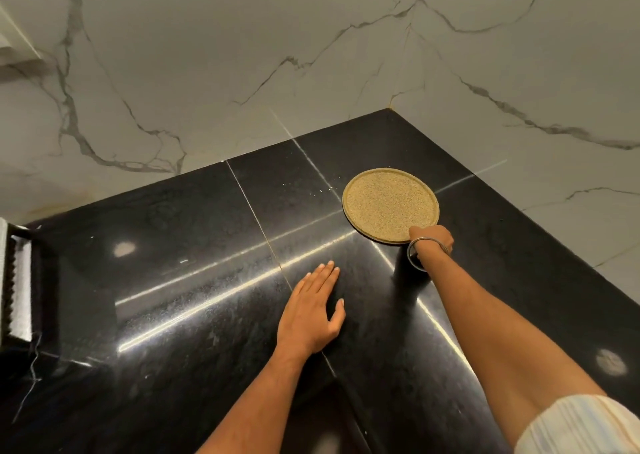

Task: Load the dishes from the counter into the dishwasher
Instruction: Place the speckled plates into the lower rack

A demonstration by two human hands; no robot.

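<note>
One plate (390,205) is in view, and two hands. The plate is round, tan and speckled, with a low raised rim, and it lies flat on the counter (194,252) at about 1 o'clock from the frame's middle, near the inner corner where the two walls meet.

The right hand (433,237) is at the plate's near rim, at its 5 o'clock edge. Its fingers are curled over that rim and grip it; the fingertips themselves are hidden under the hand. A metal bangle (415,252) circles the right wrist, and a pale striped sleeve (581,426) shows at 4 o'clock in the frame.

The left hand (313,310) lies flat on the counter at about 6 o'clock from centre, palm down, fingers straight and close together, thumb spread to the side. It holds nothing and is well apart from the plate.

The counter is polished black stone, laid in slabs with thin pale seams, and it carries bright streaks of reflected light. White marble-look wall (242,55) with grey veins rises behind it at 12 o'clock and again at 3 o'clock, so the plate is boxed in on two sides. Open black surface spreads from the plate toward 9 o'clock. At the far 9 o'clock edge a dark ridged object (19,287) sits partly out of frame; what it is cannot be told.
</note>
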